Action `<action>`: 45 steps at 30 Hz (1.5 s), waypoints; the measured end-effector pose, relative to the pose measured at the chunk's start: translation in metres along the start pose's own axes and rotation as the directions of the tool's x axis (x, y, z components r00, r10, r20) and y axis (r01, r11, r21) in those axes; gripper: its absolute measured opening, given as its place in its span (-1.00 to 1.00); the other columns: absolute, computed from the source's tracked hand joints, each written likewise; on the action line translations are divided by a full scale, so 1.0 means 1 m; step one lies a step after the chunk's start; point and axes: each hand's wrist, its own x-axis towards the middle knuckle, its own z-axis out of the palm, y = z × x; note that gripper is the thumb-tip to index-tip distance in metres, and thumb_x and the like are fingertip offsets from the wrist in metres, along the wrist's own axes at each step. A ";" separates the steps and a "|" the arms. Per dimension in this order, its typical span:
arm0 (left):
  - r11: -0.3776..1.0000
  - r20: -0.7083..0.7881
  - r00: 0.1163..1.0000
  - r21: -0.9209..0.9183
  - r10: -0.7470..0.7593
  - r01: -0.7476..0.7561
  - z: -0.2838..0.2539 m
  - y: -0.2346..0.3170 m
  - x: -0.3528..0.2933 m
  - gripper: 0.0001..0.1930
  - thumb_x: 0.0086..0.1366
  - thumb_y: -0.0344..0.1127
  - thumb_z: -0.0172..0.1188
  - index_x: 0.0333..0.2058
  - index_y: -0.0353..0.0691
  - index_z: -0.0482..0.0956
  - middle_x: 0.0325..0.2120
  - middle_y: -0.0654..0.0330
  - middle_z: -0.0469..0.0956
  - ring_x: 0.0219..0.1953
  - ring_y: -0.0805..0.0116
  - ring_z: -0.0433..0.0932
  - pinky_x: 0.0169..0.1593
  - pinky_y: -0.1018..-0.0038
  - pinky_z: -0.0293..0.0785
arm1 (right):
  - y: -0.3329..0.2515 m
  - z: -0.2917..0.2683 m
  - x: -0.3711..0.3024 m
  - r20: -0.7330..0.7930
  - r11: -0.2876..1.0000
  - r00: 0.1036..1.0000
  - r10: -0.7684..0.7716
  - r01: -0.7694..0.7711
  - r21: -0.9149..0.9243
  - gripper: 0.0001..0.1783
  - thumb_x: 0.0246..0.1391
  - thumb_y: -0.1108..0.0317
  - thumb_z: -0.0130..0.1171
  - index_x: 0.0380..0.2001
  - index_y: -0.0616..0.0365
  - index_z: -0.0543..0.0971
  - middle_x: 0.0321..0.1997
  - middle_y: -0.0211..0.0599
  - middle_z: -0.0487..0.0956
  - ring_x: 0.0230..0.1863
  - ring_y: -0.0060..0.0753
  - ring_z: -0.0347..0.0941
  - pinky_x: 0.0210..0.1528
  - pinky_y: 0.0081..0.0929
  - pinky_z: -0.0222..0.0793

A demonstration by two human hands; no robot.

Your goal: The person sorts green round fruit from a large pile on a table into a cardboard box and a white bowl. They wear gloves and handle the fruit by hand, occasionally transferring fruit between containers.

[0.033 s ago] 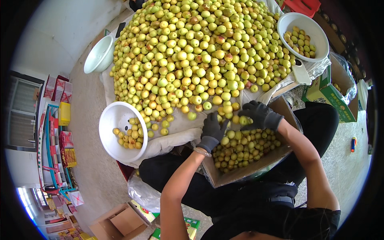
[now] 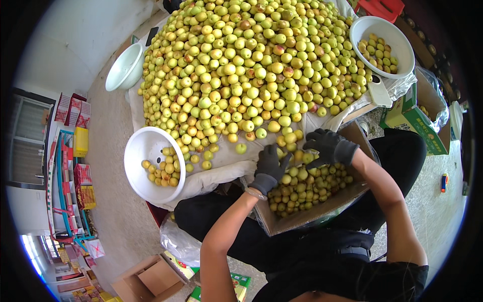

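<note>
A cardboard box point(image 2: 269, 221) rests tilted on my lap, filled with small round yellow-green fruit point(image 2: 307, 191). Over its far edge, both my hands wear dark grey gloves. My left hand point(image 2: 270, 165) is at the box's left side, thumb apart from the fingers, beside the fruit. Across from it, my right hand point(image 2: 328, 147) curves with spread fingers over several fruits at the far right edge. Between the hands, loose fruits run from the table's edge into the box. A large heap of the same fruit point(image 2: 241, 75) covers the table beyond.
A white bowl point(image 2: 132, 173) with some fruit stands at the left table edge, a pale bowl point(image 2: 118, 75) farther back. Another white bowl point(image 2: 402, 48) holds fruit at the far right. A green carton point(image 2: 422, 128) stands right; an open cardboard box point(image 2: 133, 284) lies lower left.
My left hand has shifted slightly right and its fingers point more upward. A few fruits between my hands have moved; the right hand stays nearly in place.
</note>
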 end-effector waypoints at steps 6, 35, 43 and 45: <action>0.976 -0.190 0.982 0.215 -0.004 0.045 -0.026 0.004 0.004 -0.70 0.15 -0.17 0.15 -0.22 -0.23 0.43 -0.33 -0.05 0.41 -0.29 -0.02 0.39 -0.23 0.18 0.32 | -0.004 0.003 0.056 -0.300 0.999 0.953 0.047 -0.044 0.017 -0.73 -0.10 0.28 0.17 -0.25 0.06 0.54 -0.28 -0.24 0.53 -0.24 -0.13 0.45 -0.19 -0.22 0.36; -0.458 0.349 0.822 -0.880 -0.451 0.123 -0.088 -0.070 -0.002 -0.55 0.25 0.07 0.02 -0.17 -0.25 0.40 -0.33 0.10 0.46 -0.37 0.33 0.47 -0.31 0.53 0.48 | -0.026 0.014 0.207 -0.455 0.958 0.888 0.064 -0.182 -0.220 -0.54 -0.01 -0.10 0.06 -0.11 -0.11 0.46 -0.03 -0.33 0.41 -0.06 -0.15 0.32 -0.09 -0.14 0.21; 0.807 -0.651 0.509 -0.300 -0.562 0.508 -0.227 -0.209 -0.037 -0.65 0.15 -0.19 0.10 -0.14 -0.26 0.39 -0.25 0.02 0.45 -0.27 0.15 0.47 -0.20 0.35 0.42 | -0.020 0.031 0.127 -0.520 0.951 0.841 -0.150 -0.021 -0.309 -0.61 -0.08 0.13 0.16 -0.12 -0.06 0.51 0.08 -0.30 0.37 0.05 -0.16 0.26 0.12 -0.15 0.14; 0.585 -0.610 0.432 -0.064 -0.664 0.809 -0.229 -0.198 -0.028 -0.52 0.16 -0.20 0.08 0.00 -0.32 0.26 -0.10 -0.25 0.37 -0.08 -0.16 0.40 0.01 0.18 0.32 | -0.009 0.030 0.107 -0.461 0.934 0.868 -0.186 0.010 -0.358 -0.61 -0.11 0.17 0.18 -0.14 -0.03 0.52 0.12 -0.31 0.34 0.07 -0.16 0.25 0.13 -0.16 0.15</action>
